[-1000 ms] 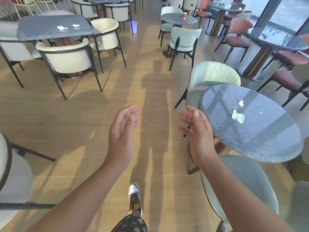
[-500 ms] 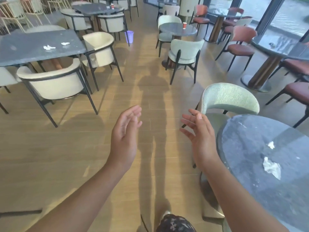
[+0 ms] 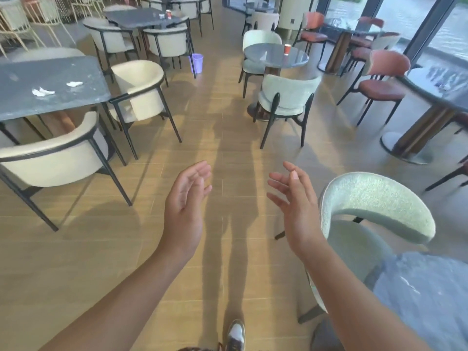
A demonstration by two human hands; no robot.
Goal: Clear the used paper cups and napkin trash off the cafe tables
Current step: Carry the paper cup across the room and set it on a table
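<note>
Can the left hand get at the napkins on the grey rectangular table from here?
Probably not. The left hand is open over the aisle floor, well short of the napkins, with a cream armchair between it and the table; the person would need to step closer.

Green chair [image 3: 374, 198] lower right; cream armchair [image 3: 50, 160] left; wood floor [image 3: 76, 249]

Two bare forearms, no cuff in view up to frame edge. L hand [image 3: 186, 198] & R hand [image 3: 295, 206] bare; short nail visible on R thumb. One shoe [image 3: 236, 334] at btm centre: shiny silver-white upper, rounded toe, darker trim. Sliver of dark patterned garment [image 3: 193, 348] beside shoe; pattern too small to tell.
</note>
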